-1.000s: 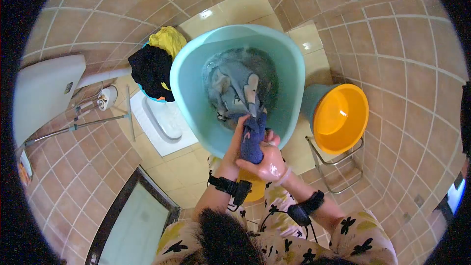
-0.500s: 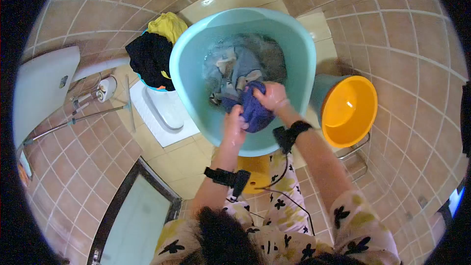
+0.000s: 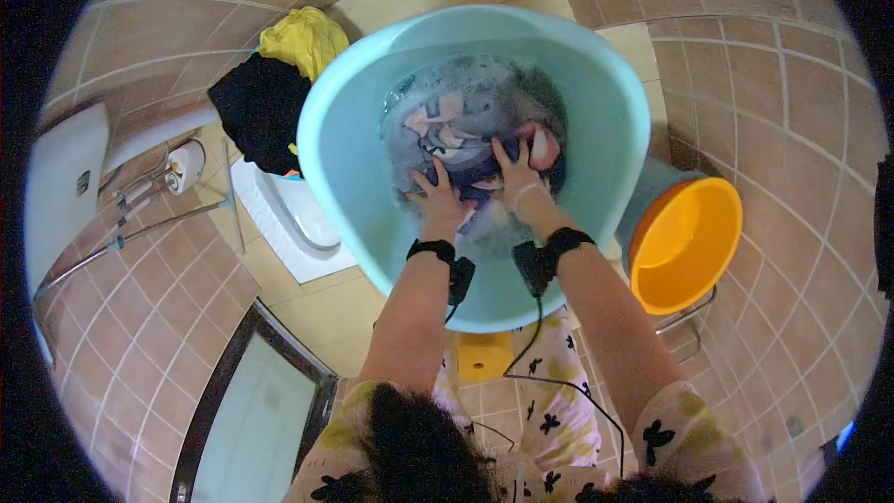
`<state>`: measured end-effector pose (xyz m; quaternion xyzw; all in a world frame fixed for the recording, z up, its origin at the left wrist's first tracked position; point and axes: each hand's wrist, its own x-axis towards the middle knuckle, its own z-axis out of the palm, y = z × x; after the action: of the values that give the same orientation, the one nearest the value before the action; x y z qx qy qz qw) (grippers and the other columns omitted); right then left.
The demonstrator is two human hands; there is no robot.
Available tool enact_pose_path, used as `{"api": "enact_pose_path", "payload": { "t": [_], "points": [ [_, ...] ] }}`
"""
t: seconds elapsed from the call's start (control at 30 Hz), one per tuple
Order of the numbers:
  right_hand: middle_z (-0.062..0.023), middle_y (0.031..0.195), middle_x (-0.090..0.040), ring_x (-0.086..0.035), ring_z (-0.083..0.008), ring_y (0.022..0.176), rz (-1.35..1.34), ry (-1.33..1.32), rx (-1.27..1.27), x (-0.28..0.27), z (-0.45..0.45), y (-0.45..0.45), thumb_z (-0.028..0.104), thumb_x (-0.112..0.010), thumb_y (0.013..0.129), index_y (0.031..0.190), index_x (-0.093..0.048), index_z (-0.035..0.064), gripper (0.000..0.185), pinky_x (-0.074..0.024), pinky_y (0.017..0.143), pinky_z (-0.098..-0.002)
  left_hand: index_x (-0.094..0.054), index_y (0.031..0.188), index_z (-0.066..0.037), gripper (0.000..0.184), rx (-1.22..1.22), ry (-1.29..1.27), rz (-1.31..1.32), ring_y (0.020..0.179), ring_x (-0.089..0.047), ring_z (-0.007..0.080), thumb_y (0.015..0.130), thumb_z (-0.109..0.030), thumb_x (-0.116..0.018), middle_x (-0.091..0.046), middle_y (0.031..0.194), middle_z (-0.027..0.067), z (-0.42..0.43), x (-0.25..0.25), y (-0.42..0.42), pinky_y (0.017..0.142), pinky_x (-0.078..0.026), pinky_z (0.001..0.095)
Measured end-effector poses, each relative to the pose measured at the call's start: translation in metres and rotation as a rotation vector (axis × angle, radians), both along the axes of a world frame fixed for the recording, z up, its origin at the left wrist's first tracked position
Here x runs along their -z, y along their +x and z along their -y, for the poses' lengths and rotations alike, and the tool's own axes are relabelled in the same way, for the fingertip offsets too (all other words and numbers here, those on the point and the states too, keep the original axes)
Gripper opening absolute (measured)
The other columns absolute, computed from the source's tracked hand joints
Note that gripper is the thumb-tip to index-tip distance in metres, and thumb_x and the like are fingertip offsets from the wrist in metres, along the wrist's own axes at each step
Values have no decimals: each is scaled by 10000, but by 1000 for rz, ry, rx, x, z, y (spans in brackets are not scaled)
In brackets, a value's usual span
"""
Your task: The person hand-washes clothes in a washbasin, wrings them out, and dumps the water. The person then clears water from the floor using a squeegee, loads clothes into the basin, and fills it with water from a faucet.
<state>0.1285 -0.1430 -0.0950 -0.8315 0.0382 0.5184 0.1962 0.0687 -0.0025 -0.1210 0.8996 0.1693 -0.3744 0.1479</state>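
A large light-blue tub (image 3: 368, 121) holds cloudy, sudsy water with a heap of wet clothes (image 3: 456, 135) in it, grey, dark blue and pinkish. My left hand (image 3: 440, 200) lies on the near left part of the heap, fingers spread. To its right, my right hand (image 3: 523, 182) presses down on the clothes with its fingers apart too, beside a red and white piece of cloth (image 3: 542, 147). Neither hand grips a garment. Some of the cloth under my palms is hidden by my hands and the murky water.
An orange basin (image 3: 684, 242) stands at the right by the tiled wall. Left of the tub are black clothes (image 3: 261, 112), a yellow cloth (image 3: 305, 40) and a white squat toilet (image 3: 289, 219). A yellow stool (image 3: 484, 357) is below the tub, and a cable (image 3: 568, 380) hangs from my right wrist.
Both hands have let go of the bunched purple-blue cloth and moved forward and down onto the clothes, fingers spreading. The purple cloth is down among the heap. The view has shifted slightly.
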Motion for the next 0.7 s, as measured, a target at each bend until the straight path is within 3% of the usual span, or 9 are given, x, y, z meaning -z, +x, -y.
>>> {"api": "enact_pose_path", "payload": {
  "t": [0.07,0.13,0.23,0.33,0.43,0.53,0.57,0.63,0.7],
  "points": [
    [-291,1369,-8,-426,-436,1088,114,-62,43,37,-14,-21,159,-675,669,1369,-91,240,915,-421,865,-445,-220,1345,-80,964,7,-4,-43,1207,-150,511,586,-349,-750,-123,1389,129,1,27,2,980,-270,488],
    [-339,1344,-77,-495,-433,1018,211,-116,77,81,-18,-42,159,-688,658,1367,-136,225,901,-458,823,-439,-313,1296,-50,861,-43,-126,139,1195,-235,467,597,-329,-731,-243,1347,161,-9,60,-12,971,-298,466],
    [-228,1263,-385,-451,-412,1072,51,-72,-50,156,-3,-50,273,-637,719,1340,-187,204,771,-333,950,-447,-462,1173,-24,660,-36,-467,63,1143,-366,401,623,-309,-689,-400,1244,199,-27,103,5,961,-318,441],
    [-174,1115,-536,-513,-352,1007,125,239,-190,184,18,-58,320,-578,759,1250,-376,145,559,-383,878,-476,-535,1066,-21,529,83,-626,61,1106,-425,355,638,-307,-662,-477,1153,214,-39,111,4,951,-331,431],
    [-135,1121,-544,-559,-329,921,305,219,-411,146,19,-50,360,-526,782,1141,-507,100,444,-424,811,-469,-578,992,-29,455,200,-513,-5,1067,-466,337,643,-312,-648,-524,1087,212,-39,95,11,932,-347,433],
    [-192,1121,-528,-558,-344,911,45,18,98,81,3,-27,323,-644,665,1111,-542,105,506,-455,778,-410,-605,935,-44,405,319,-247,-77,1026,-497,332,641,-321,-641,-557,1034,202,-41,54,33,909,-364,442],
    [-223,1069,-537,-534,-355,943,228,77,161,73,7,-40,277,-678,607,1051,-558,85,499,-443,809,-390,-614,916,-49,390,362,-159,-92,1012,-508,330,641,-324,-639,-567,1016,198,-41,36,44,901,-370,444],
    [-219,1020,-546,-528,-363,932,145,106,202,16,17,-44,264,-678,601,1006,-559,68,465,-436,821,-379,-612,861,-67,320,658,-290,130,888,-560,313,629,-285,-647,-616,862,147,-50,19,19,819,-417,452],
    [-203,945,-548,-520,-368,898,172,236,303,-45,31,-60,246,-684,589,934,-551,45,421,-424,831,-368,-601,773,-53,243,389,-369,177,756,-568,306,620,-237,-641,-601,731,125,-45,-34,0,724,-438,423]
  ]
}}
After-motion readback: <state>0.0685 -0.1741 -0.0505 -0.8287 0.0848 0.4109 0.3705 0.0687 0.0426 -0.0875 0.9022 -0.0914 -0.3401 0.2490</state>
